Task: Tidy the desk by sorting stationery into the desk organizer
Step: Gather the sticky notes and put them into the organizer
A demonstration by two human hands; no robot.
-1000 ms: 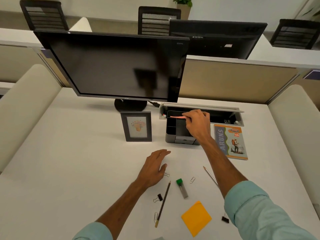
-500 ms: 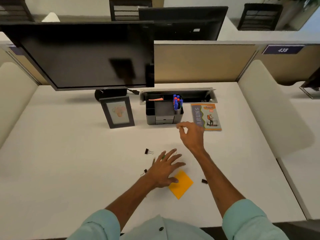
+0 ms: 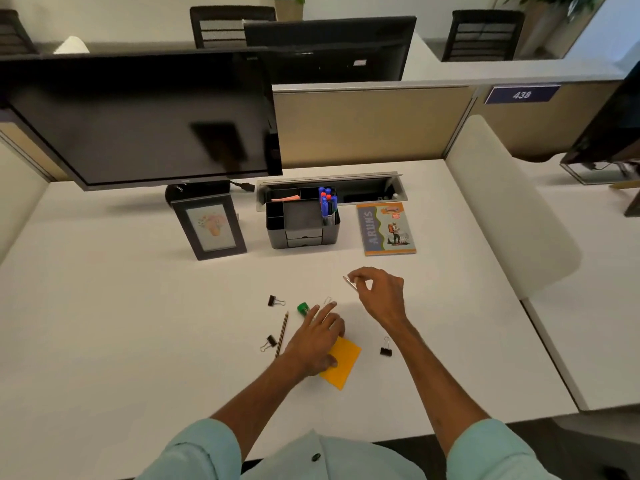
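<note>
Now, near mid-desk: pinching a slim silver pen (image 3: 349, 282) between thumb and curled fingertips of the right hand (image 3: 381, 297), well short of the desk organizer (image 3: 301, 233) and in none of its compartments; whether clear of the white desk (image 3: 121, 323), impossible to tell. Resting the left hand (image 3: 317, 341) palm-down with fingers straight and gripping nothing, thumb and heel over the near-left part of the orange sticky pad (image 3: 344, 365), fingertips stretched out just beside a green-capped tube (image 3: 303, 308) and a paper clip (image 3: 328, 301). Left of that hand, a pencil (image 3: 282, 330) lying lengthwise, with a far binder clip (image 3: 275, 301) beyond its tip and a near binder clip (image 3: 268, 342) just beside its lower half; a third binder clip (image 3: 385, 349) apart, right of the pad and beside the right forearm. In the organizer, blue and red markers (image 3: 327, 204) upright in the right-hand cup, a pink strip (image 3: 285, 198) across the back-left slot. Flat to its right, a notebook (image 3: 385, 228); to its left, a framed picture (image 3: 209, 226) standing before the monitor (image 3: 138, 116).
</note>
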